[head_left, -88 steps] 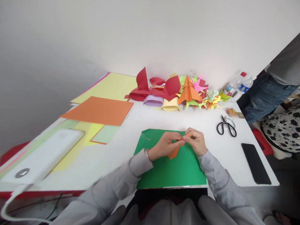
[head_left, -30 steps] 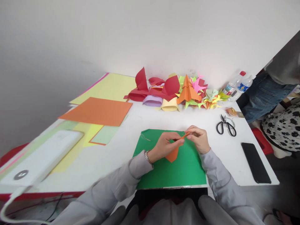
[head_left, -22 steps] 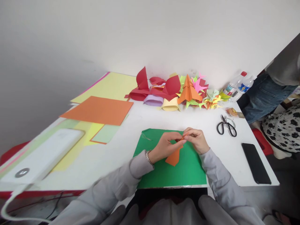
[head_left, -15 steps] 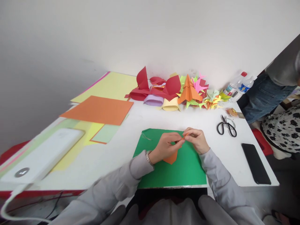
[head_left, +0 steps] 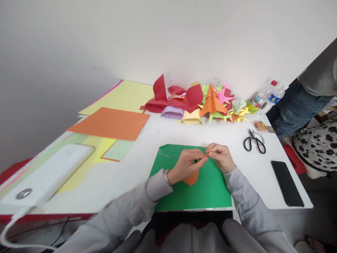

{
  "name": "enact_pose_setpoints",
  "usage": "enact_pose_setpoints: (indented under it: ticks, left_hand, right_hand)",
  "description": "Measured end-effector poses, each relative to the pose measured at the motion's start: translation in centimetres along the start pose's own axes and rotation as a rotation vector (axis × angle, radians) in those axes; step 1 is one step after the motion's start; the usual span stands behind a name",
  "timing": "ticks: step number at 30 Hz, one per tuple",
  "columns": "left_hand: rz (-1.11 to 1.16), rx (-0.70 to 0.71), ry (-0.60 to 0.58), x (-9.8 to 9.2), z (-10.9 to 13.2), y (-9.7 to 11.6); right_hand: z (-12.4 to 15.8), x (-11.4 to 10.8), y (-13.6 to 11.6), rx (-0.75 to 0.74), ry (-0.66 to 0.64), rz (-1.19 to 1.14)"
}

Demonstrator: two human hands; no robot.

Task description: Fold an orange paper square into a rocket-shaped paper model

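The left hand (head_left: 186, 163) and right hand (head_left: 221, 158), close together, pinch a folded piece of orange paper (head_left: 192, 178) over a green sheet (head_left: 210, 191) on a white table (head_left: 160, 135), black-handled scissors (head_left: 252, 138) and a black smartphone (head_left: 287, 183) lying to the right.

Head view, facing forward, down onto table (head_left: 144, 154).

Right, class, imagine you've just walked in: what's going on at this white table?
A person's left hand and right hand meet, pinching a small folded piece of orange paper above a flat green sheet. Beyond them, a row of colourful paper shapes stands near the wall, with a pointed orange paper plane among them. Black-handled metal scissors lie on the right, out of the hands' grip.
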State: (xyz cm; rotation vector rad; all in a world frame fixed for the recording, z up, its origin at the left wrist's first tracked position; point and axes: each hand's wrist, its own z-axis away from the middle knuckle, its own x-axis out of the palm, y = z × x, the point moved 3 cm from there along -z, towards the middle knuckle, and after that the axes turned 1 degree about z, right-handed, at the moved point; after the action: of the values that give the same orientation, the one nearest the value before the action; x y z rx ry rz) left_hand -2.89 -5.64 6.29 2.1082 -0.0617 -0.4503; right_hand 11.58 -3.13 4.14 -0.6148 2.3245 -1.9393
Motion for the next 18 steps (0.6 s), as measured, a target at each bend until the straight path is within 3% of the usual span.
enact_pose_setpoints:
  ticks: [12,18]
  left_hand:
    - [0.015,0.000,-0.027,0.08,0.06,-0.05]
    - [0.006,0.028,-0.035,0.22,0.16,0.00]
  right_hand:
    - [-0.11,-0.10,-0.09,0.057,0.057,-0.011]
    - [-0.11,-0.06,-0.49,0.082,0.004,-0.017]
